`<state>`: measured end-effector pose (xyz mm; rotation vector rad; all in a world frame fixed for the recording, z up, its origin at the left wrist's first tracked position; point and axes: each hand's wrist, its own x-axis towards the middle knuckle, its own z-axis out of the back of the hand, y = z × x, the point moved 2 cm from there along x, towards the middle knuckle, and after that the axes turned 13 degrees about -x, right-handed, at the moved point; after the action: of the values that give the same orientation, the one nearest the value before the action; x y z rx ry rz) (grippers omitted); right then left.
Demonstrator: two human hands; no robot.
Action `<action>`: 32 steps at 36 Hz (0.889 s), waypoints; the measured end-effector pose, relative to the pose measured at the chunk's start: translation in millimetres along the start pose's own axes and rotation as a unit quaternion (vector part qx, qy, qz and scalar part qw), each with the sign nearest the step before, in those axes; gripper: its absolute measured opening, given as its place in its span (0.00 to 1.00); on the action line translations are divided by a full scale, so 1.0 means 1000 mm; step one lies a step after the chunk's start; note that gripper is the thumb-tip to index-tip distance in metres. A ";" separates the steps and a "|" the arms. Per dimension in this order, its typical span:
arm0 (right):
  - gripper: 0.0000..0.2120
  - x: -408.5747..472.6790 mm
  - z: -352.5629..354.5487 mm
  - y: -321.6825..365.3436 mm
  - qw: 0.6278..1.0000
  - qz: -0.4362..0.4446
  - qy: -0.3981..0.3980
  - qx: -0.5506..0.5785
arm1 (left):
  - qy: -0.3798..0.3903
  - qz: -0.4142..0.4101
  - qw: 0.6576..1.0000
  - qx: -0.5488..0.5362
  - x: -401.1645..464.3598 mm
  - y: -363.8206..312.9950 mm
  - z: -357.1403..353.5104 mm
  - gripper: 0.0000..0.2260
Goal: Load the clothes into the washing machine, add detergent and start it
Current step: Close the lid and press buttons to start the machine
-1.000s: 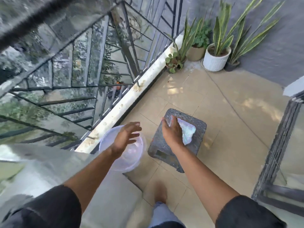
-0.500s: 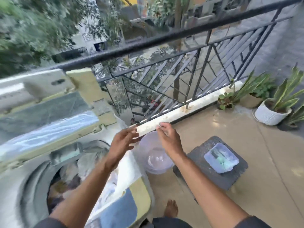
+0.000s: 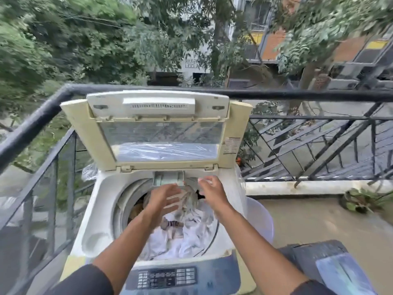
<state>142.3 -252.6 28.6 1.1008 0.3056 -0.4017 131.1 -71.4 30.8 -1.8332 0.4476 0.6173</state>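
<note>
Your clothes [image 3: 187,237] already lie in the washing machine [image 3: 100,209] drum, lid up at 12 o'clock. Both hands, left hand [image 3: 163,198] and right hand [image 3: 211,191], hover open-fingered, holding nothing, by the detergent drawer [image 3: 168,177]. Closing up and starting seem left; whether detergent is in, you cannot tell.

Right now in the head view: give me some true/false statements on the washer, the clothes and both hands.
1. The washer lid is raised. True.
2. The drum is bare. False: clothes lie in it.
3. The left hand has a grip on a bottle. False: its fingers are straight and it holds nothing.
4. The right hand is over the drum, near the small tray below the lid hinge. True.
5. The control panel is at the washer's near edge. True.
</note>
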 end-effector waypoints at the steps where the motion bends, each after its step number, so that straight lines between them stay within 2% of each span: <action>1: 0.18 0.003 -0.011 0.002 1.000 -0.014 0.015 0.010 | -0.009 0.016 1.000 -0.025 0.004 0.001 0.010 0.14; 4: 0.18 0.010 -0.040 0.007 0.993 -0.065 0.067 0.072 | -0.022 0.062 0.993 -0.101 0.016 0.004 0.035 0.22; 7: 0.25 0.018 -0.065 0.006 0.962 -0.153 0.127 0.187 | -0.043 0.096 0.978 -0.179 0.029 0.004 0.052 0.27; 11: 0.34 0.030 -0.084 -0.001 0.926 -0.217 0.126 0.284 | -0.050 0.110 0.960 -0.252 0.041 0.000 0.062 0.30; 15: 0.36 0.036 -0.093 0.002 0.908 -0.225 0.105 0.337 | -0.041 0.114 0.953 -0.277 0.050 -0.005 0.063 0.35; 23: 0.38 0.052 -0.103 0.015 0.902 -0.204 0.067 0.374 | -0.032 0.104 0.940 -0.324 0.059 -0.017 0.056 0.33; 32: 0.38 0.063 -0.107 0.025 0.903 -0.182 0.064 0.384 | -0.006 0.078 0.930 -0.359 0.073 -0.030 0.048 0.35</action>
<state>205.2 -155.9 -23.9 1.8601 0.4943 -0.8274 197.0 -17.0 -3.6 -2.4982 0.3865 0.9938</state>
